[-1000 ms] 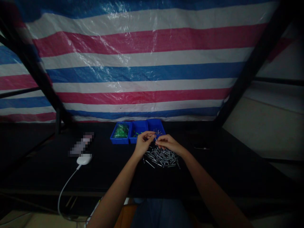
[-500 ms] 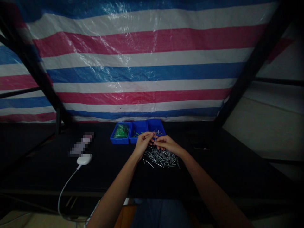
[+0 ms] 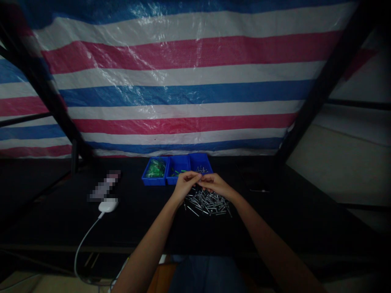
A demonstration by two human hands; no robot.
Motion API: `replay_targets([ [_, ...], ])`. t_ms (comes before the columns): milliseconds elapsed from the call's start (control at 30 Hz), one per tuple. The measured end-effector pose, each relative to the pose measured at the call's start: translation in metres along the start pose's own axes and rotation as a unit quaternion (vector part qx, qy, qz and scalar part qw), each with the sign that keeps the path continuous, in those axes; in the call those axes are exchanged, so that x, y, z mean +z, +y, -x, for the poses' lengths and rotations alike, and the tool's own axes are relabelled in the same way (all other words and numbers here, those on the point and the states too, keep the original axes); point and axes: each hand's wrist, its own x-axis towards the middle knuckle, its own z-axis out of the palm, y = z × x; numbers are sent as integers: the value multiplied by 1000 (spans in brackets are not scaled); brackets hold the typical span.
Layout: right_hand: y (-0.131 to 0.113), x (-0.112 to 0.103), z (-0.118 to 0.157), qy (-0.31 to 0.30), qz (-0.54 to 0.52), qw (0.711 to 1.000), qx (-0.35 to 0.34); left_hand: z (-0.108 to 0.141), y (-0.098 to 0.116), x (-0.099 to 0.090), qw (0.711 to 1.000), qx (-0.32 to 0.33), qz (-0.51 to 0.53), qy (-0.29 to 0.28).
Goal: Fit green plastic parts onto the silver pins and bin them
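- Metal pins (image 3: 207, 202) in a loose heap just in front of the blue plastic bins (image 3: 152, 182), spread thin on the black tabletop (image 3: 61, 211), so single pieces within easy reach
- Left hand (image 3: 185, 184) just in front of the bins, curled almost shut into a pinch
- Right hand (image 3: 216, 184) curled the same way, fingertips (image 3: 202, 179) meeting the left hand's above the heap
- Probably one small piece pinched between them; too dark and small to be sure
- Green parts (image 3: 155, 168) in the left bin, green bits (image 3: 177, 172) in the middle bin, small metal pieces (image 3: 201, 169) in the right bin, kept apart by kind
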Motion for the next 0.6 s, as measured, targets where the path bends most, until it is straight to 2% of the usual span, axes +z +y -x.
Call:
replay_targets([
  [300,1,-3,0,22,1,1000,-1,-2,-3,-2,1000,14,-14,-4],
  [467,5,-10,-1,76,-14,997,4,-3,-1,-5,1000,17,-14,16],
  [600,4,-16,0,118,-31,992,-19,-3,1,-5,999,3,17,39],
])
